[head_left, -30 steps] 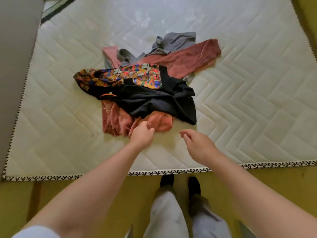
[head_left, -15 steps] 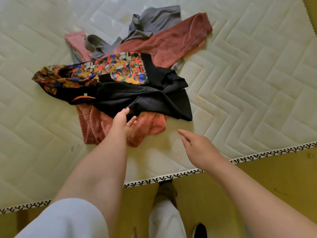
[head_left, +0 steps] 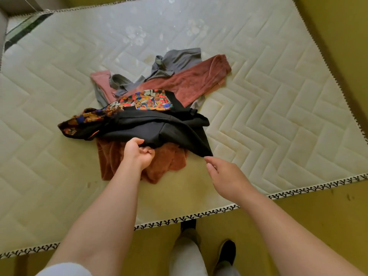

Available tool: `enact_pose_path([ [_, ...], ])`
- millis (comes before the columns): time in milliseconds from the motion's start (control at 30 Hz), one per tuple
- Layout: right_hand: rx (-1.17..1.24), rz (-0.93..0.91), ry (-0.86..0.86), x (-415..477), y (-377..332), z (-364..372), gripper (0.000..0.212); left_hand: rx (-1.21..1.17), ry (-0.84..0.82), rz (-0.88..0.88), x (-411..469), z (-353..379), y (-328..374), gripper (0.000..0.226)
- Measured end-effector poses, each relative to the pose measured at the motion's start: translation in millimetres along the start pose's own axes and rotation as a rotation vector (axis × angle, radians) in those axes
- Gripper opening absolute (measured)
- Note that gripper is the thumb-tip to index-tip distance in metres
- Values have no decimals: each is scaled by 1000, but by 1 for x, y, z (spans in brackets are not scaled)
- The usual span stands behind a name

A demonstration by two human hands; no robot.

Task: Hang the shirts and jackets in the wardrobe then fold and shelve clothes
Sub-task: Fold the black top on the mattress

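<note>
The quilted mattress (head_left: 278, 116) is carrying the whole heap of clothes near its middle, and the black jacket (head_left: 159, 128) is lying on top of that heap, its bright patterned lining (head_left: 151, 100) showing along the far edge. It is looking soft and limp, of middling weight for a garment, so it is likely going to sag and fold on itself once lifted. Taking it by the hem only gets it free, and the shoulders or collar are probably the better hold for hanging. The left grip (head_left: 139, 154) is clenching the near hem of the jacket, thumb over the cloth and fingers curled beneath. The right grip (head_left: 227, 176) is hanging released, its forefinger reaching out just beside the jacket's near right corner; whether it is touching the cloth is not clear. A rust fleece garment (head_left: 169, 162) is lying under the jacket and poking out towards the person. Being plush, it is likely to cling and drag along, so it is the main thing standing in the way. A matching rust piece (head_left: 189, 82) is stretching off to the far right. A grey shirt (head_left: 175, 60) is crumpling behind it, thin and light. A pink piece (head_left: 101, 78) is peeking out at the far left. The yellow floor (head_left: 318, 216) is showing below the mattress edge.
</note>
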State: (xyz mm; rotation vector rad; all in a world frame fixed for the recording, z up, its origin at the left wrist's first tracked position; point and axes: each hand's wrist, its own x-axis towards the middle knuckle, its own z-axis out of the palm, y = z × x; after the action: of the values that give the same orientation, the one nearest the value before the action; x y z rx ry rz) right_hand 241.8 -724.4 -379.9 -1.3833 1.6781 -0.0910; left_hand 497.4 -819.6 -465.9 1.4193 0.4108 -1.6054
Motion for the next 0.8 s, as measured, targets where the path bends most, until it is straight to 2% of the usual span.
enact_pose_path([
  [200, -9, -108, 58, -36, -23, -40, 51, 318, -280, 183, -128, 39, -4, 19],
  [367, 100, -267, 135, -71, -38, -79, 92, 387, -506, 390, -237, 67, -13, 53],
  [467, 266, -344, 132, -92, -48, -105, 106, 388, -609, 488, -297, 87, -19, 48],
  [567, 409, -410, 192, -118, -54, -145, 100, 333, -652, 549, -347, 113, -30, 71],
  [600, 421, -402, 205, -121, -57, -156, 92, 313, -694, 555, -358, 122, -31, 71],
  [700, 460, -382, 244, -144, -54, -192, 58, 318, -804, 556, -388, 150, -45, 45],
  [767, 545, -395, 289, -157, -52, -216, 45, 389, -785, 590, -394, 168, -55, 26],
  [800, 605, -410, 307, -163, -53, -229, 40, 461, -759, 616, -395, 177, -60, 26],
])
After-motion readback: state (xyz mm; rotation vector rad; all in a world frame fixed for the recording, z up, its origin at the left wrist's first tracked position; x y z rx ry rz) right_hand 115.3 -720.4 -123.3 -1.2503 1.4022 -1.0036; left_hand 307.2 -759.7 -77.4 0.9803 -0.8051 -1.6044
